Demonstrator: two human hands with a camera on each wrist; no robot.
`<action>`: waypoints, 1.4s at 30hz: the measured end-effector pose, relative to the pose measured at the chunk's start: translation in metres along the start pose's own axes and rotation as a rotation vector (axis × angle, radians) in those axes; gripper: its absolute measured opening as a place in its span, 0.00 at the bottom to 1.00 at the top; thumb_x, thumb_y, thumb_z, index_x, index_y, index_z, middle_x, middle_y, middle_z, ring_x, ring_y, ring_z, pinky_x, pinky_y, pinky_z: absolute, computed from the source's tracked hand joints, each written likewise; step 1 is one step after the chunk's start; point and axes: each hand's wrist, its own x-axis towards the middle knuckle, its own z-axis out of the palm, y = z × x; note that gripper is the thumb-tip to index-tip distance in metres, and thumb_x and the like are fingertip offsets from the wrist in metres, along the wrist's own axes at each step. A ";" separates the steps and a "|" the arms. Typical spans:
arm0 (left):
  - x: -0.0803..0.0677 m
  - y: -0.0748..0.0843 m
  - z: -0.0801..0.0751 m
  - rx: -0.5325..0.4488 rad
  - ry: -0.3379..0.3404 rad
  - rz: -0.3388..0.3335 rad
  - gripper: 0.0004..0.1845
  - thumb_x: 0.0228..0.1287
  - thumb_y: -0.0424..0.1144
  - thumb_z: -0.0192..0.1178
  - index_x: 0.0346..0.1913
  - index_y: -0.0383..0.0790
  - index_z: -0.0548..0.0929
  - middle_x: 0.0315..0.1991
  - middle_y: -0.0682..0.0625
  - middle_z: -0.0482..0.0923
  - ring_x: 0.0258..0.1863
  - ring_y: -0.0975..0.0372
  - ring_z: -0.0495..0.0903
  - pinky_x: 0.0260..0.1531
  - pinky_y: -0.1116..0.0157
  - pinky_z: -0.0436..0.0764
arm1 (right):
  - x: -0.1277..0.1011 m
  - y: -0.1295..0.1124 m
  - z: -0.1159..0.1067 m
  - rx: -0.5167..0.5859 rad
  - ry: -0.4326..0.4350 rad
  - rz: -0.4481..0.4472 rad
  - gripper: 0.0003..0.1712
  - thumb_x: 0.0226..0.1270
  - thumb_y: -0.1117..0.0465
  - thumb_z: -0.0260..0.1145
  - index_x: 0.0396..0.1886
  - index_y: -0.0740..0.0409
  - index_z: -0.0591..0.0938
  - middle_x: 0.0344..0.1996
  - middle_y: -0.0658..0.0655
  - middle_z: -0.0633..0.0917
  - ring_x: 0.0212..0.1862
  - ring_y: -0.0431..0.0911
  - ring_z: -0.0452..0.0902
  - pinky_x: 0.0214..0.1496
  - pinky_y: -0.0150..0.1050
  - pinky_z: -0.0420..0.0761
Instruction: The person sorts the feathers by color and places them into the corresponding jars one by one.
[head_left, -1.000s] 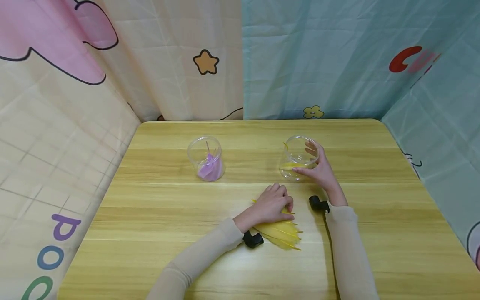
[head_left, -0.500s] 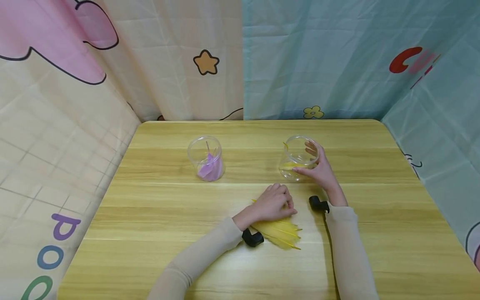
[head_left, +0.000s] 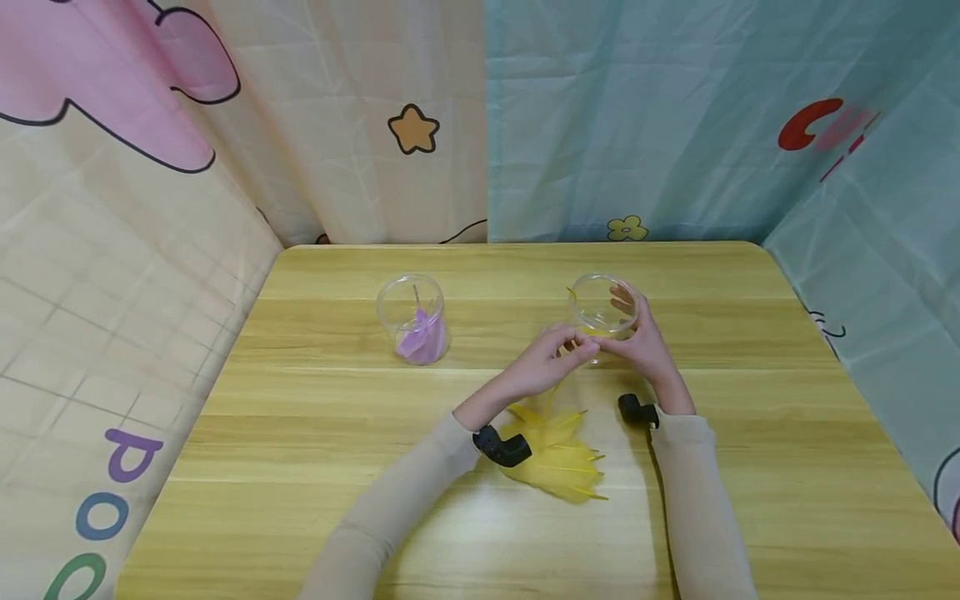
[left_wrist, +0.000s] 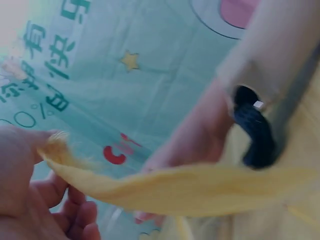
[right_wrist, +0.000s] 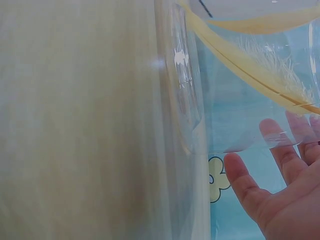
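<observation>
Centrally, loose yellow feathers lie overlapping on the wood-grained table, serving as the clock's centre in the head view. At 12 o'clock, the left hand pinches the stem end of a held feather between thumb and finger; in the left wrist view this feather curves away toward 3 o'clock. At 1 o'clock, the right hand holds a clear cup — thumb at the near side, other fingers round the far side. Through the cup's wall, the right wrist view shows an inner feather of yellow. Left and right fingertips lie close together; contact between them cannot be told. Between 10 and 11 o'clock stands a second cup, containing purple feathers. A black wrist device sits at 2 o'clock. Printed curtains hang beyond the table's 12 o'clock edge.
</observation>
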 end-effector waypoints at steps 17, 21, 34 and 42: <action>0.054 0.052 -0.025 -0.297 0.668 0.442 0.03 0.70 0.22 0.45 0.37 0.27 0.69 0.38 0.44 0.65 0.42 0.70 0.63 0.40 0.73 0.62 | -0.003 0.000 0.002 0.002 0.007 0.018 0.54 0.50 0.72 0.73 0.71 0.66 0.51 0.67 0.72 0.58 0.66 0.67 0.53 0.61 0.64 0.54; 0.071 0.029 -0.018 -0.237 0.669 0.457 0.02 0.70 0.25 0.49 0.38 0.31 0.71 0.43 0.41 0.66 0.47 0.68 0.62 0.42 0.72 0.61 | -0.003 0.000 0.002 0.002 0.010 0.024 0.54 0.50 0.72 0.74 0.71 0.66 0.51 0.67 0.72 0.58 0.66 0.67 0.53 0.60 0.65 0.54; 0.071 -0.021 -0.005 -0.066 0.546 0.302 0.05 0.68 0.34 0.57 0.44 0.37 0.78 0.53 0.45 0.67 0.57 0.60 0.58 0.55 0.62 0.62 | 0.000 0.000 0.002 0.002 0.001 0.023 0.54 0.51 0.70 0.74 0.72 0.64 0.50 0.67 0.72 0.57 0.67 0.67 0.51 0.62 0.63 0.53; 0.051 -0.035 -0.006 -0.076 0.591 0.256 0.04 0.66 0.30 0.57 0.41 0.32 0.77 0.45 0.40 0.69 0.47 0.51 0.63 0.45 0.58 0.65 | 0.001 0.000 0.002 0.010 0.004 0.040 0.55 0.51 0.69 0.75 0.72 0.65 0.50 0.68 0.70 0.57 0.67 0.65 0.52 0.63 0.61 0.53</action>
